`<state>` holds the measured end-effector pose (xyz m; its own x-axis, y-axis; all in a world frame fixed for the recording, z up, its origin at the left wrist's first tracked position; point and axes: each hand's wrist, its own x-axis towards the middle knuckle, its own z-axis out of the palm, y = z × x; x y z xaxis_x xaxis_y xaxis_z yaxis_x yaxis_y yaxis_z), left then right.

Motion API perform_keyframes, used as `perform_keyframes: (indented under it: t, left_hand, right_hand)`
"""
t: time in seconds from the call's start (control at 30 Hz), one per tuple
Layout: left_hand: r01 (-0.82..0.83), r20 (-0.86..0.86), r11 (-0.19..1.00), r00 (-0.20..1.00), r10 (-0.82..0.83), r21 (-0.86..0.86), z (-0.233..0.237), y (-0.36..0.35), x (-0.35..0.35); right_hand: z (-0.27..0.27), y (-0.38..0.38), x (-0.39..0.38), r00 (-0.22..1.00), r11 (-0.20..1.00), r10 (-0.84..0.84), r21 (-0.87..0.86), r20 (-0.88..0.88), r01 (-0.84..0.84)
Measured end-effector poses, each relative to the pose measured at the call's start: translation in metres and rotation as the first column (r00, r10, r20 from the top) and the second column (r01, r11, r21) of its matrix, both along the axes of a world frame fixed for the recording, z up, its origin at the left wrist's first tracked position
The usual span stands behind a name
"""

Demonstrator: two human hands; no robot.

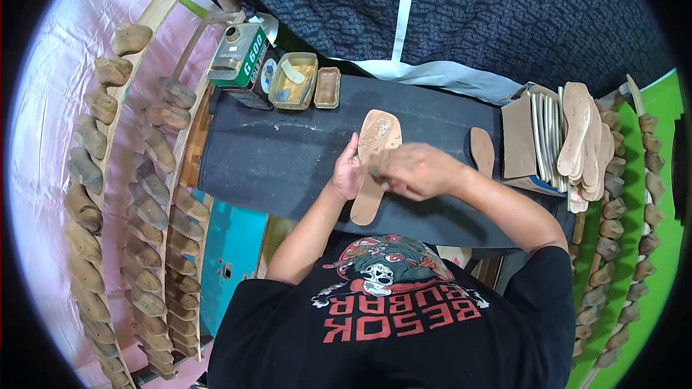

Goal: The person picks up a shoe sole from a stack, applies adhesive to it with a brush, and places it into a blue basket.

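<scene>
A tan insole-shaped piece (366, 205) lies over the dark table, its wide end up and speckled with small bits. My left hand (348, 171) holds it from the left side, thumb pointing up along its edge. Over its middle is my right hand (414, 171), slightly blurred, with fingers curled round a small tool whose shape I cannot make out. The right hand hides part of the piece. Another brown insole piece (481, 151) lies on the table to the right.
On the dark table (274, 166), a green-and-white can (241, 57), a tray of yellowish material (294, 81) and a small brown tray (327, 88) stand back left. At right are a box (520, 140) and stacked insoles (577, 126). Racks of shoe lasts (86, 209) flank both sides.
</scene>
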<state>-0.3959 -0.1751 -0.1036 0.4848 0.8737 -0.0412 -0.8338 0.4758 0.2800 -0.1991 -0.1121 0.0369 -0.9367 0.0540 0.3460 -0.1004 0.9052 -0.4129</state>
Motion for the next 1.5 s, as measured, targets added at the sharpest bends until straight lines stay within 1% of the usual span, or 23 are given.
perform_keyframes:
  t: [0.03,0.07,0.1,0.13,0.23,0.33,0.4,0.47,0.53,0.63,0.73,0.8,0.87,0.93,1.03,1.07,1.13,1.23,1.27,1.33,1.37,1.4,1.5]
  left_hand:
    - [0.046,0.164,0.978,0.986,-0.013,-0.203,0.011,0.000,0.003]
    - [0.058,0.168,0.978,0.985,-0.023,-0.203,0.008,0.002,0.003]
    - [0.055,0.121,0.996,0.992,-0.047,-0.063,0.004,0.006,0.002]
    - [0.057,0.073,0.995,0.995,-0.063,0.076,0.003,0.009,0.002]
    - [0.060,0.067,0.994,0.996,-0.066,0.091,-0.002,0.016,0.003]
    - [0.086,0.137,0.991,0.985,-0.100,0.106,0.003,0.020,0.001]
    - [0.016,-0.039,0.989,0.999,-0.022,-0.148,0.016,0.022,0.003]
    - [0.061,0.014,0.996,0.998,-0.060,-0.062,0.015,0.026,0.004]
    - [-0.013,-0.179,0.997,0.984,-0.002,-0.081,0.018,0.028,0.006]
    - [0.148,0.026,0.989,0.989,-0.149,0.023,0.000,0.033,0.004]
    - [0.201,0.034,0.972,0.978,-0.207,0.123,-0.002,0.037,0.006]
    - [0.151,0.044,0.988,0.987,-0.152,0.013,-0.001,0.036,0.009]
    - [0.097,-0.168,0.995,0.981,-0.101,-0.033,0.015,0.035,0.012]
    - [0.133,-0.053,0.990,0.989,-0.136,-0.048,0.014,0.035,0.014]
    - [0.119,-0.156,0.992,0.980,-0.125,-0.050,0.014,0.033,0.016]
    - [0.246,0.189,0.966,0.955,-0.227,-0.083,0.007,0.031,0.013]
    - [0.220,0.093,0.967,0.968,-0.232,0.128,0.009,0.033,0.021]
    - [0.237,0.103,0.965,0.963,-0.249,0.110,0.010,0.029,0.025]
    - [0.231,0.102,0.967,0.965,-0.243,0.110,0.010,0.028,0.027]
    - [0.182,0.242,0.983,0.955,-0.171,-0.024,0.012,0.021,0.030]
    - [0.276,0.415,0.959,0.882,-0.226,-0.065,0.005,0.022,0.028]
    - [0.245,0.165,0.963,0.951,-0.262,0.116,0.009,0.025,0.023]
    - [0.096,-0.033,0.990,0.994,-0.100,-0.108,0.010,0.020,0.026]
  right_hand:
    - [0.000,0.009,0.000,0.996,0.997,-0.074,-0.014,-0.053,0.073]
    - [0.000,0.020,-0.001,0.983,0.989,-0.148,-0.032,-0.105,0.146]
    - [0.000,0.030,-0.001,0.960,0.977,-0.207,0.011,-0.186,0.213]
    - [0.004,0.039,0.003,0.953,0.956,-0.290,0.012,-0.082,0.292]
    - [0.008,0.046,0.007,0.924,0.926,-0.376,0.013,-0.071,0.378]
    - [0.005,0.020,0.004,0.960,0.965,-0.249,0.054,-0.130,0.257]
    - [0.005,-0.002,0.004,0.990,0.992,-0.128,-0.005,-0.055,0.128]
    - [0.008,-0.008,0.006,0.990,0.990,-0.139,-0.036,-0.031,0.138]
    - [0.010,-0.006,0.009,0.988,0.986,-0.153,-0.068,-0.007,0.152]
    - [0.010,0.023,0.016,0.865,0.868,-0.495,-0.014,-0.074,0.496]
    - [0.015,0.026,0.019,0.819,0.819,-0.571,0.028,-0.056,0.573]
    - [0.011,0.011,0.016,0.888,0.880,-0.446,0.123,-0.117,0.458]
    - [0.008,-0.014,0.006,0.936,0.938,-0.340,0.042,-0.090,0.344]
    - [0.002,-0.026,0.001,0.977,0.977,-0.208,0.028,-0.057,0.209]
    - [0.009,-0.010,0.007,0.954,0.955,-0.297,0.005,-0.029,0.298]
    - [0.012,0.002,0.010,0.919,0.919,-0.394,-0.040,0.002,0.393]
    - [0.019,0.027,0.014,0.836,0.839,-0.543,-0.094,-0.085,0.536]
    - [0.020,0.040,0.018,0.770,0.759,-0.638,-0.185,-0.024,0.624]
    - [0.018,0.035,0.017,0.774,0.763,-0.633,-0.185,-0.025,0.619]
    - [0.008,0.016,0.014,0.882,0.877,-0.445,0.121,-0.156,0.464]
    - [0.001,0.003,0.010,0.911,0.920,-0.378,0.048,-0.166,0.390]
    - [-0.003,-0.006,0.007,0.956,0.959,-0.260,0.083,-0.136,0.272]
    - [-0.005,-0.018,0.003,0.973,0.976,-0.208,0.043,-0.100,0.213]
